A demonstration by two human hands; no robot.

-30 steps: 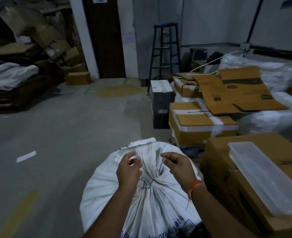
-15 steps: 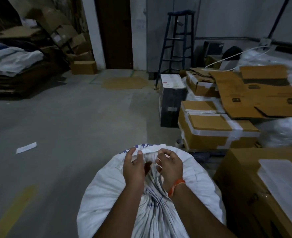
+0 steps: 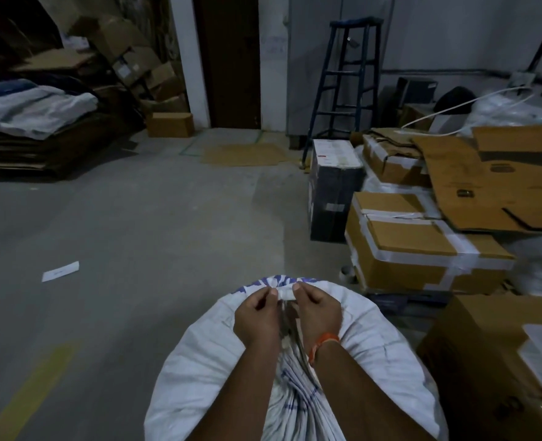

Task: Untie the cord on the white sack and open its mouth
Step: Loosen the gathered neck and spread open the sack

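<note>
Here, white sack (image 3: 371, 342) mouth pinched between both hands' fingers (image 3: 274, 292)

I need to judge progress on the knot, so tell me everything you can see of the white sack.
The sack is white woven plastic with blue print, full and rounded, standing on the floor beside cardboard boxes. Its mouth is gathered into pleats and not open. The left hand and right hand pinch the bunched top edge between them. The cord itself cannot be made out.
</note>
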